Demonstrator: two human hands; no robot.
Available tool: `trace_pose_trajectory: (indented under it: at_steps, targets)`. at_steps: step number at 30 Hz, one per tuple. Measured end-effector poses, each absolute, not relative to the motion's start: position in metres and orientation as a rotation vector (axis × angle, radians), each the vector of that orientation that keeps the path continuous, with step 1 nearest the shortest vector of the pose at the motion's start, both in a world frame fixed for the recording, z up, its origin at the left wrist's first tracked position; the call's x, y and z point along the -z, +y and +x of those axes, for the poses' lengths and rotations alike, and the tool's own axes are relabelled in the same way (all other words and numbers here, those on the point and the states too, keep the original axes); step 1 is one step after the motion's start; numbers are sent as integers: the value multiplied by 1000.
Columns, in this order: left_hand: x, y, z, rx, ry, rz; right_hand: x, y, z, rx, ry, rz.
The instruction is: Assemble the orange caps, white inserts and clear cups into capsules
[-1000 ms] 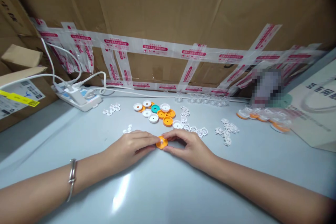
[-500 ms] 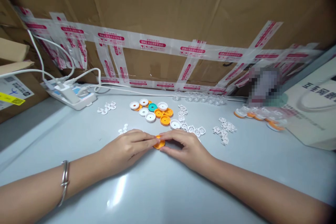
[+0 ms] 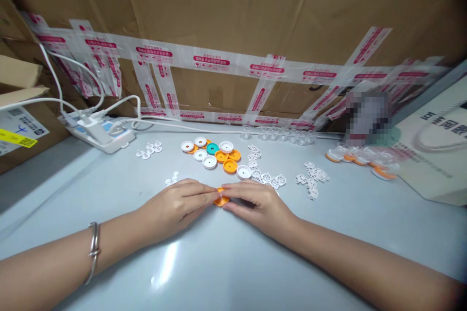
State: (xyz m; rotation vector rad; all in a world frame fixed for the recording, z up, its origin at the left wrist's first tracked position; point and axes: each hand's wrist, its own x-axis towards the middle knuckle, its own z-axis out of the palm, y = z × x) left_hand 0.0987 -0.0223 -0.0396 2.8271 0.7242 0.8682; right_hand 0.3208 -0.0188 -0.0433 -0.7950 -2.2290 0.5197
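An orange round plastic cap [image 3: 222, 201], shallow like a dish, lies on the table between both hands. My left hand [image 3: 182, 202] presses its fingertips together at the cap's left side and middle. From the right, my right hand [image 3: 260, 206] grips the rim between thumb and fingers. A small pale bit shows at the cap's centre; the fingers partly hide it. Just beyond are several white, orange and teal round caps [image 3: 229, 166]. White spoked wheel pieces [image 3: 280, 181] lie past my right hand, and tiny white discs [image 3: 175, 174] past my left.
White stemmed discs [image 3: 149, 154] lie at the left near a power strip [image 3: 105, 136] with cables. Clear plastic cups [image 3: 288, 136] line the back against a taped cardboard box [image 3: 226, 92]. Farther right are more spoked pieces [image 3: 312, 175], orange-based assembled pieces [image 3: 383, 172] and a printed bag [image 3: 434, 155].
Both hands stay almost in place on the orange cap, with only slight finger movement. The pale bit at its centre shows more clearly now. The other pieces have not moved.
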Motion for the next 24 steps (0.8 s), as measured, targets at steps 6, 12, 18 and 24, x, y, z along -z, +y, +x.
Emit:
trace_pose_trajectory:
  at_steps: [6, 12, 18, 24]
  targets:
    - [39, -23, 101, -927, 728, 2819, 47, -20, 321, -362, -2293, -703]
    - [38, -24, 101, -955, 707, 2803, 48, -20, 321, -348, -2276, -698]
    - [37, -25, 100, -925, 697, 2812, 45, -22, 321, -430, -2254, -759]
    - [39, -25, 98, -894, 687, 2828, 46, -23, 322, -414, -2266, -762]
